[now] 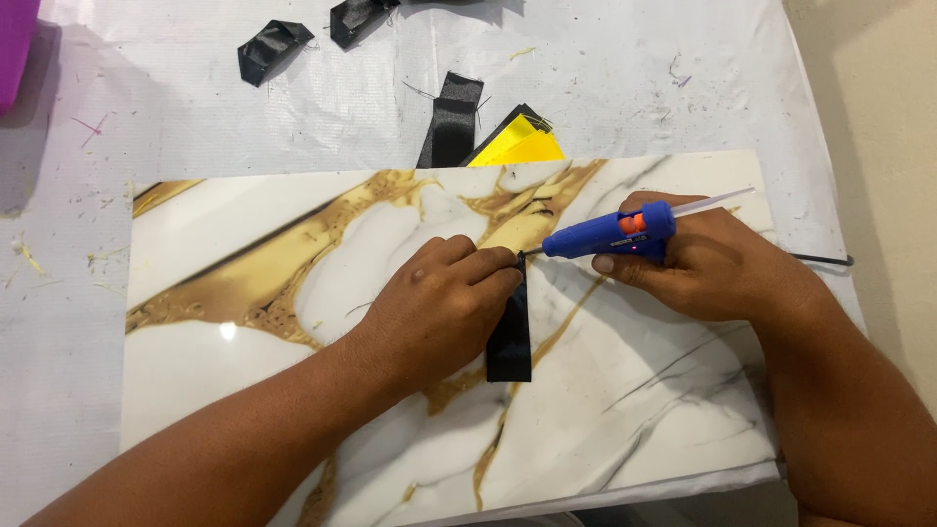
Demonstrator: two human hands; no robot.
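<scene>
Nearest me, my left hand (444,298) presses on the marbled white-and-gold board (244,361), fingers together, pinching the top of a black ribbon strip (509,337); its upper end is hidden under my fingertips. My right hand (708,263) is wrapped tight around a blue glue gun (610,234), nozzle touching the ribbon's top. Its cord is mostly hidden. Farther off lie black ribbon pieces (451,122) and a yellow piece (522,146), partly covered.
</scene>
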